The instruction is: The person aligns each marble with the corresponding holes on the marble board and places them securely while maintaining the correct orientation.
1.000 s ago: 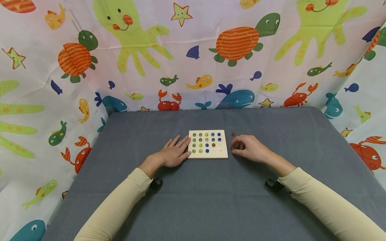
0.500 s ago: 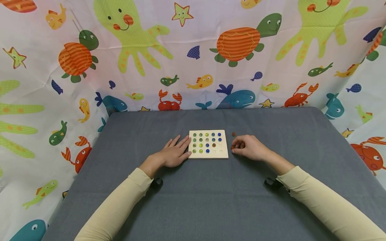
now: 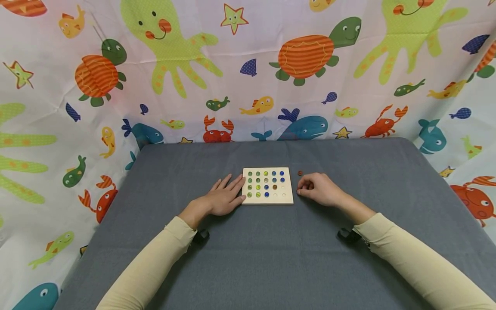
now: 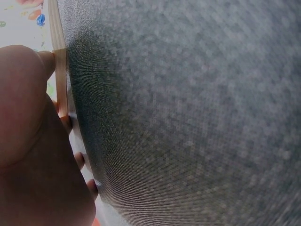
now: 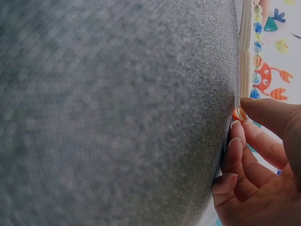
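Note:
A pale wooden board (image 3: 289, 200) lies on the table with rows of green, yellow, blue and brown glass marbles in its hollows. Three bare hollows show at its lower right corner. My left hand (image 3: 221, 200) lies flat at the board's left edge, fingers spread, with thumb and fingertips touching it. Just right of the board, my right hand (image 3: 322, 189) pinches an orange-brown marble (image 5: 239, 114) between thumb and fingers, low at the cloth. That marble is hidden by the fingers in the head view. Another brown marble (image 3: 300, 173) lies loose beyond the right hand.
Grey cloth (image 3: 248, 267) covers the table. A white curtain (image 3: 248, 86) printed with sea animals hangs behind the table and along both sides. A dark strap (image 3: 348, 235) shows under the right wrist.
My right fingertips have closed further over the marble, which was partly visible in the head view before. The right forearm has shifted slightly left; the left hand stays put.

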Motion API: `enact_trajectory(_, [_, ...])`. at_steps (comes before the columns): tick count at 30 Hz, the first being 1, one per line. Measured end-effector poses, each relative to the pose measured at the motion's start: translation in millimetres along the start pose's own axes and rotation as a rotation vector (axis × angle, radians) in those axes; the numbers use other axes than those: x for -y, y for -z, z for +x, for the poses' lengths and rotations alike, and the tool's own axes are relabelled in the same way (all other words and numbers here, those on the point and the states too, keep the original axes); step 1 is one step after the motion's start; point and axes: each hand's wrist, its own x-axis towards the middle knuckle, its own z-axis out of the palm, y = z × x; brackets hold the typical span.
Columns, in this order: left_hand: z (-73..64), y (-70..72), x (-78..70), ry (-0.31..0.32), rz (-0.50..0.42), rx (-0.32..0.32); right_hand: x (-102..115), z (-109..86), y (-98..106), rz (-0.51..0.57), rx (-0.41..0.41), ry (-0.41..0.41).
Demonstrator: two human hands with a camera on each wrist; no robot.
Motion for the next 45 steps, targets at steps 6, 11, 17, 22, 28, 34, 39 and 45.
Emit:
enact_trajectory(6, [0.1, -0.1, -0.2, -0.003, 0.006, -0.001, -1, -2.1, 0, 0.001, -0.019, 0.013])
enact_trajectory(11, [0.2, 0.2, -1.1, 0.002, 0.017, 0.003, 3, -7.7, 0, -0.002, -0.023, 0.027])
enact_trajectory(17, [-2.2, 2.4, -2.8, 0.005, 0.003, 0.007, 9, -9.6, 1, -0.015, -0.048, 0.044])
enact_trajectory(22, [-2.7, 3.6, -3.3, 0.005, 0.0, 0.008, 15, -10.3, 3, -0.014, -0.064, 0.065])
enact_trajectory(28, [0.5, 0.9, -0.7, 0.007, 0.015, 0.007, 25, -10.1, 6, -0.012, -0.066, 0.072])
enact_trajectory(34, [2.3, -1.6, 1.7, 0.001, 0.022, -0.002, 31, -7.2, 4, -0.002, -0.071, 0.104])
enact_trajectory(39, [2.9, -1.9, 1.6, 0.003, 0.018, -0.001, 34, -2.8, 3, 0.001, -0.068, 0.114])
enact_trajectory(45, [3.0, -1.2, 1.1, 0.008, 0.011, 0.001, 40, 2.6, 1, 0.013, -0.07, 0.125])
